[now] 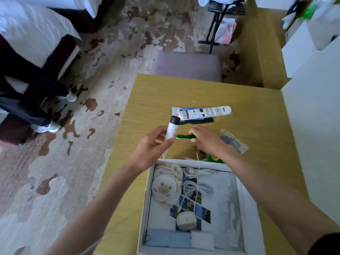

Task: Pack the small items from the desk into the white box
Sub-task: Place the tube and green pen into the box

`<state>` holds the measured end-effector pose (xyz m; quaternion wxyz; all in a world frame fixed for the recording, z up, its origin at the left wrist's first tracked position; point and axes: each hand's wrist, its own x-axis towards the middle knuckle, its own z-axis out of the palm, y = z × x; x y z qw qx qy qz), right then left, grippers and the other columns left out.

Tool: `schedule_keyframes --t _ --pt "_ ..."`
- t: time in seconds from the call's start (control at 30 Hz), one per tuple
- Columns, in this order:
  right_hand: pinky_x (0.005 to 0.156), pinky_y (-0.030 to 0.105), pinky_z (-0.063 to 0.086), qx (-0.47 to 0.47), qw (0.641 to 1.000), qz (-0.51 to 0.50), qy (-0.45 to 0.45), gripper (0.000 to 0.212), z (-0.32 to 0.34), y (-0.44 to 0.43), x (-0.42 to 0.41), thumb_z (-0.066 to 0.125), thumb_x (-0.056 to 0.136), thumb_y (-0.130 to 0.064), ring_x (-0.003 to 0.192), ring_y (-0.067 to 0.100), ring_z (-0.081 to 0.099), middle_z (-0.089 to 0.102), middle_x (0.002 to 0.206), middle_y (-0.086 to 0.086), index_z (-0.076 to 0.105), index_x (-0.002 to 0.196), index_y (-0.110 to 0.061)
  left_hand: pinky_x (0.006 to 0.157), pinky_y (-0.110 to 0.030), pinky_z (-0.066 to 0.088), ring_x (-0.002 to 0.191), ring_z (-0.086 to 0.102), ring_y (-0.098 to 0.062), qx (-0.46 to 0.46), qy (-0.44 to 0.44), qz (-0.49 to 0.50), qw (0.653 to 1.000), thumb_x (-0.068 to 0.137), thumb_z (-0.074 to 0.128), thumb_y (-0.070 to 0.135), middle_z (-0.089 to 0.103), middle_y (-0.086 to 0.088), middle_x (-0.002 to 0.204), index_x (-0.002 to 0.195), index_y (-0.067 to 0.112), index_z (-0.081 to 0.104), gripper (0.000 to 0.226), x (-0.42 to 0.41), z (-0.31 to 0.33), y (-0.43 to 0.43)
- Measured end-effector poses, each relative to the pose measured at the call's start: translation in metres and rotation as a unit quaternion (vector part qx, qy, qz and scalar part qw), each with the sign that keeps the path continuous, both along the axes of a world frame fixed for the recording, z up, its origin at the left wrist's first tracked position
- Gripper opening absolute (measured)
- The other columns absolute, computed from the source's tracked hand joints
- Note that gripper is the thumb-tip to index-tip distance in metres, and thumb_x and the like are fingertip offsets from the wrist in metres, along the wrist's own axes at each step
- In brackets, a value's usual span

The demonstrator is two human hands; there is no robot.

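Note:
My left hand (152,146) holds a white tube with a black cap (172,128) upright above the desk. My right hand (207,140) grips the end of a green stick-shaped item (184,136) lying on the desk. The white box (247,203) sits open at the near edge. It holds round bear-print pads (163,189), white cables (197,187), a pale ball (185,219), a blue strip (169,240) and a white pad (202,240). Beyond my hands a flat white packet (204,113) lies on a black strip (198,121).
A clear plastic bag with dark contents (232,142) lies to the right of my right hand. Something green (214,159) sits behind the box rim. A grey stool (186,65) stands past the wooden desk (147,100). A person's legs and shoes (46,127) are at left.

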<state>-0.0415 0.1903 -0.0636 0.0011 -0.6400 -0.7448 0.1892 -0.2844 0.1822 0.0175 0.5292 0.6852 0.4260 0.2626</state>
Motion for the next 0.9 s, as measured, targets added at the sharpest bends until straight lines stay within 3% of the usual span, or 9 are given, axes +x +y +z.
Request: schedule_keyframes --t 0.1,0.2,0.27,0.37,0.43,0.57,0.73,0.9 --pt "0.063 0.03 0.036 0.075 0.986 -0.07 0.133 0.019 0.022 -0.015 0.0 0.048 0.099 -0.029 0.078 0.01 0.05 0.047 0.104 -0.005 0.052 0.112 -0.017 0.07 -0.017 0.052 0.089 0.062 -0.001 0.048 0.044 -0.037 0.997 0.084 0.063 0.042 0.065 0.021 0.095 0.11 0.037 0.059 0.026 -0.008 0.01 -0.031" --pt "0.072 0.034 0.047 0.204 0.937 -0.093 0.268 0.018 0.051 -0.044 0.004 0.055 0.097 -0.021 0.086 0.015 0.055 0.053 0.104 0.002 0.054 0.11 -0.009 0.069 -0.024 0.053 0.085 0.06 -0.001 0.125 0.113 -0.07 0.983 0.083 0.063 0.044 0.061 0.018 0.096 0.116 0.027 0.058 0.037 -0.014 0.01 -0.06" --pt "0.08 0.037 0.052 0.25 0.908 -0.11 0.317 0.017 0.07 -0.068 0.005 0.06 0.092 -0.017 0.091 0.016 0.059 0.058 0.101 0.002 0.054 0.108 -0.016 0.067 -0.025 0.052 0.081 0.056 0.003 0.175 0.156 -0.096 0.968 0.083 0.064 0.044 0.057 0.023 0.095 0.117 0.031 0.056 0.037 -0.017 0.009 -0.079" --pt "0.066 0.042 0.054 0.238 0.884 -0.108 0.386 0.018 0.095 -0.113 0.003 0.061 0.089 -0.027 0.076 0.018 0.064 0.065 0.088 -0.003 0.054 0.105 -0.033 0.076 -0.028 0.052 0.09 0.058 -0.003 0.232 0.202 -0.149 0.94 0.082 0.067 0.041 0.064 0.013 0.108 0.119 0.03 0.058 0.04 -0.022 0.003 -0.103" --pt "0.062 0.037 0.055 0.209 0.893 -0.077 0.391 0.019 0.1 -0.145 0.001 0.062 0.088 -0.033 0.074 0.013 0.064 0.065 0.087 -0.011 0.055 0.103 -0.043 0.086 -0.028 0.049 0.106 0.058 -0.01 0.248 0.258 -0.2 0.912 0.081 0.068 0.041 0.064 0.008 0.119 0.12 0.029 0.059 0.042 -0.024 -0.003 -0.116" --pt "0.071 0.024 0.052 0.063 0.934 -0.027 0.35 0.017 0.085 -0.202 -0.002 0.063 0.086 -0.037 0.084 0.004 0.062 0.064 0.093 -0.02 0.056 0.101 -0.042 0.088 -0.034 0.049 0.115 0.054 -0.014 0.257 0.399 -0.28 0.835 0.084 0.063 0.041 0.062 0.008 0.122 0.123 0.033 0.056 0.041 -0.021 -0.018 -0.135" --pt "0.074 0.037 0.055 -0.047 0.959 -0.009 0.28 0.016 0.054 -0.237 -0.017 0.066 0.087 -0.022 0.08 0.009 0.063 0.067 0.092 -0.01 0.06 0.099 -0.031 0.085 -0.034 0.046 0.114 0.054 -0.022 0.265 0.518 -0.327 0.744 0.084 0.063 0.033 0.061 -0.001 0.12 0.128 0.029 0.052 0.045 -0.016 -0.035 -0.149" --pt "0.066 0.026 0.047 -0.076 0.979 0.043 0.184 0.02 0.044 -0.235 -0.029 0.063 0.085 -0.02 0.079 0.01 0.057 0.061 0.094 -0.008 0.059 0.103 -0.029 0.084 -0.034 0.047 0.105 0.06 -0.021 0.29 0.539 -0.326 0.721 0.086 0.061 0.038 0.066 0.0 0.114 0.121 0.026 0.058 0.037 -0.017 -0.028 -0.156"
